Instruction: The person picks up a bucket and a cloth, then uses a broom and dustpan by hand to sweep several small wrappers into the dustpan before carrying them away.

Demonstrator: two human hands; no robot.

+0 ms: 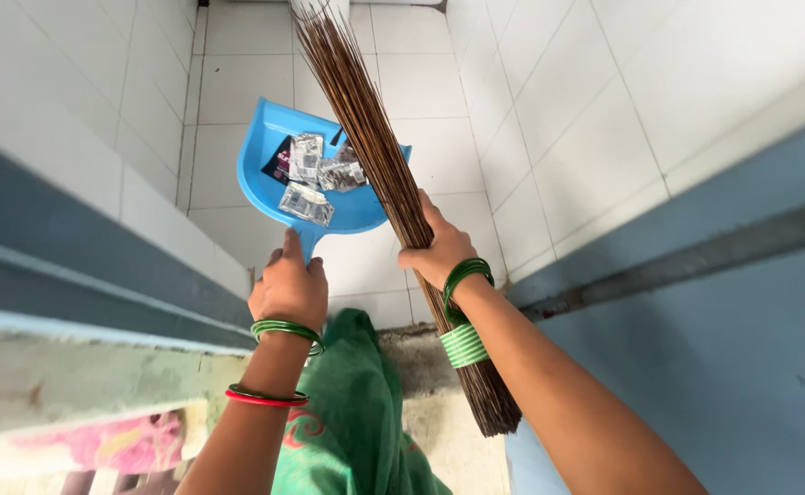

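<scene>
My left hand (290, 289) grips the short handle of a blue plastic dustpan (260, 160) and holds it out above the white tiled floor. In the pan lie several crumpled silvery wrappers (309, 179) and a dark packet (279, 163). My right hand (441, 249) is closed around a broom of thin brown sticks (366, 128), gripping it partway along; the sticks point forward past the pan's right edge, and a green band ties the bundle behind my wrist. Green bangles sit on both wrists, plus a red one on the left.
White tiled walls (604, 101) close in on both sides of a narrow floor strip (246, 82). A blue-grey painted band (741, 367) runs along the lower right wall and another on the left. Green cloth (352, 403) hangs below my arms.
</scene>
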